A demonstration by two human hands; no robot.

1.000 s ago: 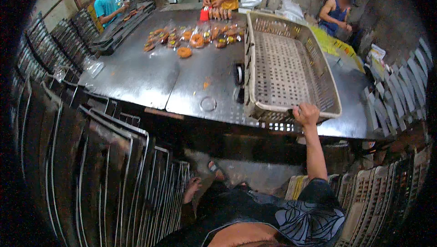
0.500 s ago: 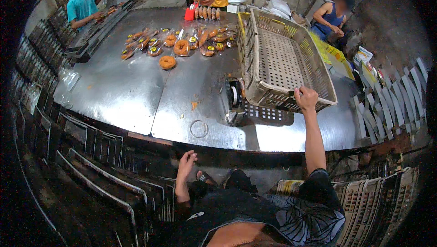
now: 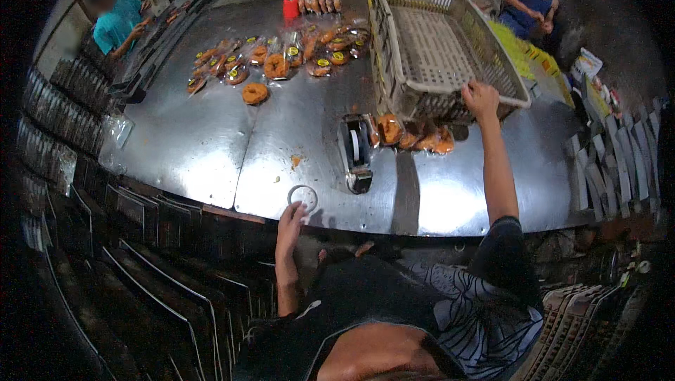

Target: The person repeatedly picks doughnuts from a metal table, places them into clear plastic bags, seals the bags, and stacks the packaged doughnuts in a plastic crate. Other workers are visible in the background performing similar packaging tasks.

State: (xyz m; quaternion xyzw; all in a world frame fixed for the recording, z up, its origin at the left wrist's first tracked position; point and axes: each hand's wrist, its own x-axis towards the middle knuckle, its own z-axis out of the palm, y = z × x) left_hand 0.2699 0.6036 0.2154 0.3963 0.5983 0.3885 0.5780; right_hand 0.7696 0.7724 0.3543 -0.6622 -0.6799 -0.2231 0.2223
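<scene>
My right hand (image 3: 482,100) is closed over the near rim of a grey-beige plastic crate (image 3: 464,96) with a slotted floor and nothing inside it. My left hand (image 3: 292,218) is at the table's near edge, fingers partly spread and slightly blurred, beside a thin pale ring (image 3: 303,188) on the metal top. Whether the fingertips touch the ring is unclear. A black tape dispenser (image 3: 356,156) stands left of the crate's near end. Against its right side lies a row of bagged doughnuts (image 3: 408,136), in front of the crate.
More bagged doughnuts (image 3: 278,66) are heaped across the far table. A red holder (image 3: 290,8) and a row of packed doughnuts (image 3: 320,3) stand near a person in yellow. Other people sit at far left and far right. Metal racks (image 3: 162,282) flank the near left.
The crate has moved away from me with my right hand on its rim, uncovering the bagged doughnuts beside the dispenser. My left hand has come up to the ring at the table edge.
</scene>
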